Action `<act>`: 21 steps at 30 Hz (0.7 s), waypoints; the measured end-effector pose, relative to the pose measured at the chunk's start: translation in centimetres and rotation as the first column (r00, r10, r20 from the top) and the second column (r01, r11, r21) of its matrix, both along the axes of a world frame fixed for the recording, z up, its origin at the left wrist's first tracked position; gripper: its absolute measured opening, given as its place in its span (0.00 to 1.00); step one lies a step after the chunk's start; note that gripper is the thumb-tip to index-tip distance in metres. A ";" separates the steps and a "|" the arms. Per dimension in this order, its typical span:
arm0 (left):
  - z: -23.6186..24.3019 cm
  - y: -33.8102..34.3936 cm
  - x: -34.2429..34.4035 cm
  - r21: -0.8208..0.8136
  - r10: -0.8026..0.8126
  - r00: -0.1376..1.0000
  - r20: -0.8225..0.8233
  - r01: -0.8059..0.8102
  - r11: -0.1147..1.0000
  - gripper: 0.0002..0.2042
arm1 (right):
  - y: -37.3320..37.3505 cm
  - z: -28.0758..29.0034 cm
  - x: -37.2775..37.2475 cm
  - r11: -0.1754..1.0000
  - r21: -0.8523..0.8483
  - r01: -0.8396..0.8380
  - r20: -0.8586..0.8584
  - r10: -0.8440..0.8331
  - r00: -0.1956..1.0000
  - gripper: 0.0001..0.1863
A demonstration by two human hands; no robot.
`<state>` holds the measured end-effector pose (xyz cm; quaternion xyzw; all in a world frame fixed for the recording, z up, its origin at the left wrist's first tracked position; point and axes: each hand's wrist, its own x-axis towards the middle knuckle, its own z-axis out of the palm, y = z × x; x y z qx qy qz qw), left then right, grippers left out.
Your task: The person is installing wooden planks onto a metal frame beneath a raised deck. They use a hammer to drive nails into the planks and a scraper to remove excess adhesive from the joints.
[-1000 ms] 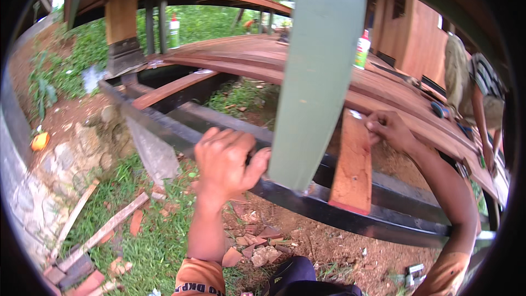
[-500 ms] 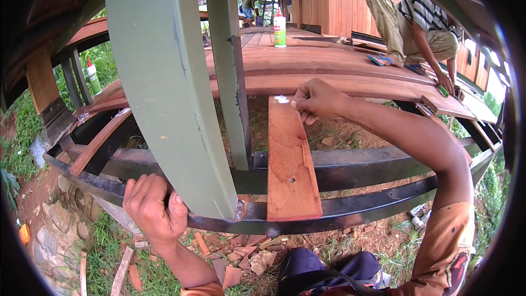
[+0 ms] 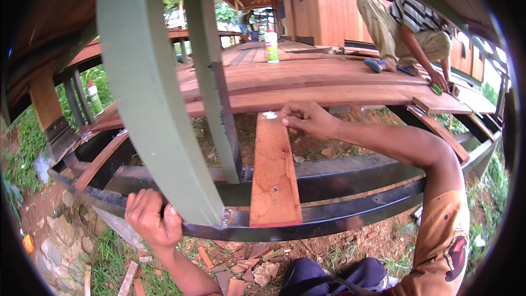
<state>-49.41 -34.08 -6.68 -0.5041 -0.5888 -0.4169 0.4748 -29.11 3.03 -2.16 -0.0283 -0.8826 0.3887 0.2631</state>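
My left hand (image 3: 153,219) is closed around the outer black metal beam (image 3: 350,212), just left of the foot of a wide green post (image 3: 148,87). A short reddish wooden plank (image 3: 275,170) lies across the black beams, its far end close to the deck boards. White paste (image 3: 269,115) is dabbed on that far end. Beside it my right hand (image 3: 312,120) has its fingers curled and pinched, the tips at the plank's right edge. Whether anything sits between those fingertips is hidden.
A second, narrower green post (image 3: 211,77) rises behind the first. One white-and-green bottle (image 3: 272,46) stands on the deck (image 3: 307,79); another (image 3: 94,97) is at the left. A crouching person (image 3: 419,33) works at the far right. Wood scraps (image 3: 249,263) litter the ground below.
The view has shifted, so the deck and plank appear lower and a little left. My left hand keeps its grip on the beam; my right hand stays by the plank's far end, fingers slightly changed.
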 end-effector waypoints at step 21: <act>0.2 -0.9 0.4 -0.099 -0.016 1.000 0.019 0.018 0.995 0.27 | -2.8 4.5 -1.6 0.936 -0.111 0.335 0.371 -0.274 0.887 0.12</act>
